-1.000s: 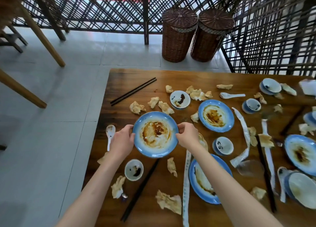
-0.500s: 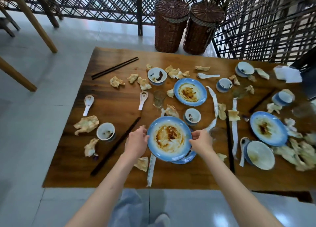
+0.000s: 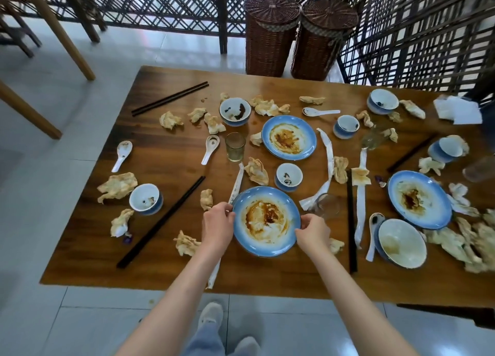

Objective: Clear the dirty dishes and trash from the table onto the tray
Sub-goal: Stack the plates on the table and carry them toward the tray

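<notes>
Between both hands (image 3: 218, 228) — sauce-smeared plate (image 3: 266, 221)

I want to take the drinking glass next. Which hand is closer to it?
Left. The left hand grips the plate below the upright glass; the right hand is farther right.

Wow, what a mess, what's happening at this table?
A person is clearing up after a meal. Both hands, the left hand and the right hand, grip opposite edges of a sauce-smeared blue plate near the front of the wooden table. Around it lie other dirty plates, small bowls, spoons, chopsticks, a glass and many crumpled napkins. No tray shows in this view, so most of the clearing is not yet done.
</notes>
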